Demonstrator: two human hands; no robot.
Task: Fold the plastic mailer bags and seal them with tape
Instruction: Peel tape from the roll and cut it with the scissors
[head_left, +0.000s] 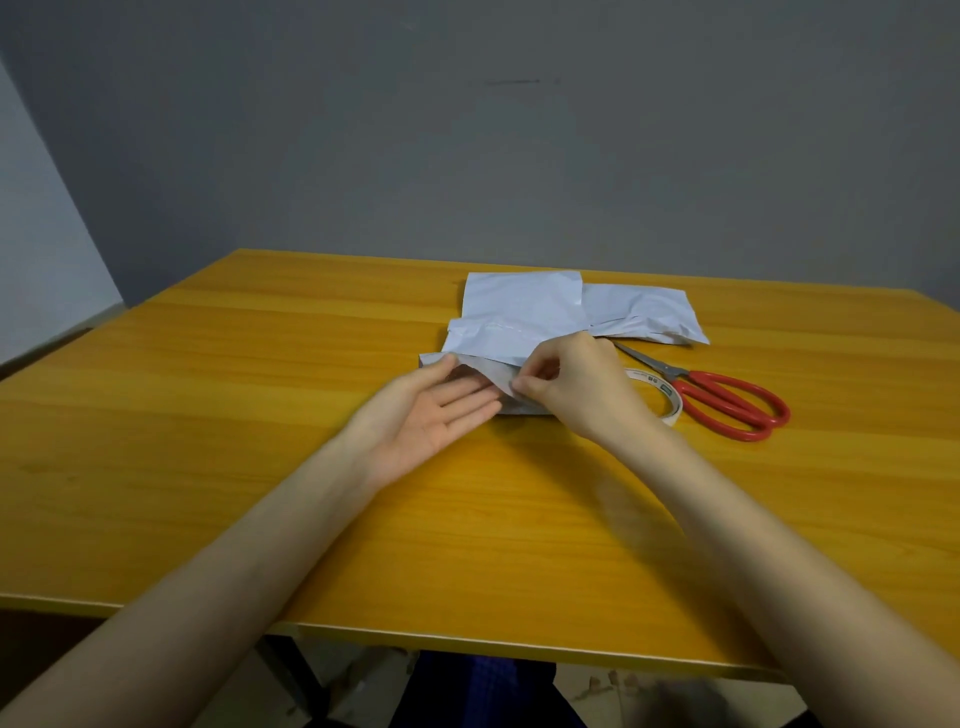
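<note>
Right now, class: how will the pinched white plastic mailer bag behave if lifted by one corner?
Probably floppy: the white plastic mailer bag creases and curls where the right hand pinches it. Likely light: a mere pinch lifts its flap.

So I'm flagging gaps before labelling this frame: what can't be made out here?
Head view only:
- The tape roll is mostly behind the right hand; its print is too small to read.
- On the nearest bag, that hand covers the right part; whether the left hand reaches under it is unclear.
- The other bags overlap, hiding their count.
</note>
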